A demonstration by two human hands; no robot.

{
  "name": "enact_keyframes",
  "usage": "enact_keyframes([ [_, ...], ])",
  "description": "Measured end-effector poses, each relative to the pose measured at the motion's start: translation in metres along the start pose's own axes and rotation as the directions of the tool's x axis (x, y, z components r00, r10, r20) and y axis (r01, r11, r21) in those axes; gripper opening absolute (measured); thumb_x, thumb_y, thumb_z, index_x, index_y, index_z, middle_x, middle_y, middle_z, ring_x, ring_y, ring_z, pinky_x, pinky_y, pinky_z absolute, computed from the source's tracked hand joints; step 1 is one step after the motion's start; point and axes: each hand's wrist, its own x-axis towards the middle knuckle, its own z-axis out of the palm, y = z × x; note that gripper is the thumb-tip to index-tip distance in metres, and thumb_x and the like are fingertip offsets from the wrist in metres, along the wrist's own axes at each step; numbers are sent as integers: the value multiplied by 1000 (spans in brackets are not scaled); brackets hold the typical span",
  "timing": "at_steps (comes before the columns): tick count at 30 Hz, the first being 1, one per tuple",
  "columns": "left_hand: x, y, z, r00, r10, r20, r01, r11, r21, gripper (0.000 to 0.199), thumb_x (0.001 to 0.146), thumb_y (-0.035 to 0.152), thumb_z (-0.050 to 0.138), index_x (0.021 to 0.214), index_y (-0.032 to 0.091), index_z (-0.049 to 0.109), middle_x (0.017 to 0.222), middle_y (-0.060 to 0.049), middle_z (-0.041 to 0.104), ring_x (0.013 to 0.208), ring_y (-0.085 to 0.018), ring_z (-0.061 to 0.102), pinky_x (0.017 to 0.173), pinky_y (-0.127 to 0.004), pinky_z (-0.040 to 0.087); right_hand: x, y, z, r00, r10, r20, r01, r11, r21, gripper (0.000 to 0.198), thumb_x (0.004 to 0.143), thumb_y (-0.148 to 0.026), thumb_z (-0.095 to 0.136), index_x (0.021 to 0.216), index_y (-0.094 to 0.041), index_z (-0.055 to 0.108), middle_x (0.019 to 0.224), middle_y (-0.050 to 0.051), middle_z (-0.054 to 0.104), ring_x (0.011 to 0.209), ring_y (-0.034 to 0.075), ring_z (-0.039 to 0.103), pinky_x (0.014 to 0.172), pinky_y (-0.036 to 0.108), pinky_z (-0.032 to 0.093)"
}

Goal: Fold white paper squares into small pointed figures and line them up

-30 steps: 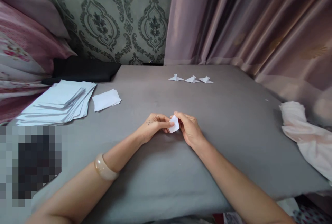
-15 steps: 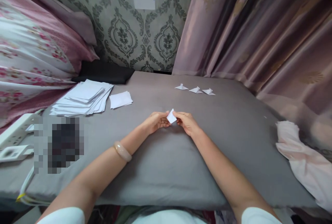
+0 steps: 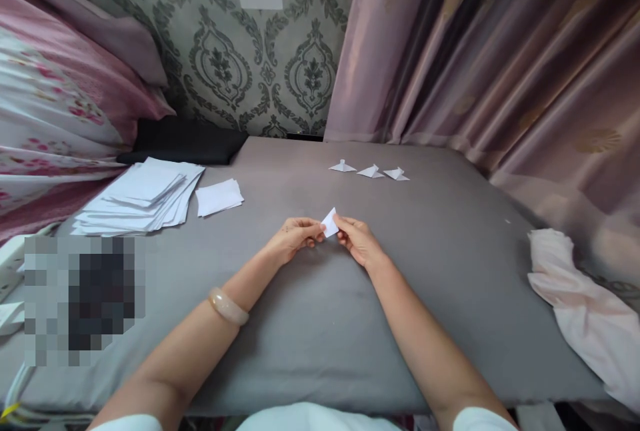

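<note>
A small folded piece of white paper (image 3: 329, 224), roughly diamond-shaped, is pinched between my two hands above the grey cloth-covered table (image 3: 320, 331). My left hand (image 3: 299, 236) grips its left edge between thumb and fingers, and a pale bangle circles that forearm. On the other side my right hand (image 3: 356, 236) is closed on the paper's right edge, thumb on top. Beyond the hands, 3 small folded paper shapes (image 3: 371, 171) with raised middles sit in a row.
At the left lie a large stack of white paper (image 3: 135, 194) and a smaller pile of paper sheets (image 3: 219, 197). Behind them rests a dark flat item (image 3: 185, 141). A power strip (image 3: 11, 264) is at the left edge. Pale pink fabric (image 3: 575, 304) lies at the right.
The view has turned slightly to the right. Both hands still hold the folded paper, which is tilted a little differently, and the left thumb has come further onto its lower left side.
</note>
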Motion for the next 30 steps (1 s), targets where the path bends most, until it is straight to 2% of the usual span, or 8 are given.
enact_keyframes([
  [5,1,-3,-5,998,70,4,-70,996,56,28,67,34,77,82,10,71,68,-4,64,63,-9,57,57,-19,43,-3,3,-5,995,-31,97,42,992,-120,31,62,-37,79,83,-15,72,73,1,67,62,9,57,56,21,44],
  [8,3,-5,-9,982,185,-33,-178,972,155,27,70,33,71,87,12,71,73,-3,65,67,-10,57,60,-20,44,1,9,-5,966,-239,95,257,916,-308,21,70,-33,73,85,-18,73,81,4,69,72,14,62,68,28,51],
  [11,5,-5,-13,948,271,-165,-231,946,228,27,71,29,67,93,15,68,83,-3,66,74,-12,58,65,-22,47,4,15,-6,797,-570,198,575,616,-539,13,81,-26,61,85,-21,73,92,5,68,83,16,64,79,31,51],
  [13,6,-4,-17,923,300,-240,-228,931,287,26,73,27,62,95,15,67,86,-4,66,76,-13,58,66,-23,47,3,17,-7,696,-639,328,667,406,-625,20,86,-20,53,91,-23,72,98,6,66,90,16,63,84,31,50],
  [16,7,-5,-22,906,351,-238,-221,869,443,22,77,24,56,93,14,67,81,-3,64,72,-13,57,66,-24,46,-2,18,-10,684,-568,457,659,214,-721,28,90,-15,46,99,-24,70,105,6,65,96,17,62,87,32,49],
  [19,4,-8,-23,892,441,-97,-277,705,653,21,80,19,52,90,16,69,83,-4,62,71,-13,56,69,-26,46,-10,16,-9,716,-482,505,614,90,-784,31,87,-10,46,101,-24,70,109,7,64,103,20,59,91,34,48],
  [24,-2,-9,-19,844,495,205,-404,335,851,23,85,16,50,94,18,72,95,-9,61,88,-19,56,81,-33,46,-15,12,-8,778,-468,420,515,91,-853,34,78,-4,47,94,-22,71,103,7,64,100,21,57,90,34,49],
  [30,-2,-7,-20,866,455,209,-370,301,879,22,86,15,54,99,18,71,97,-9,61,88,-19,56,81,-32,47,-10,10,-11,796,-551,250,421,208,-883,33,77,-5,45,98,-19,67,98,7,65,95,20,58,88,34,48],
])
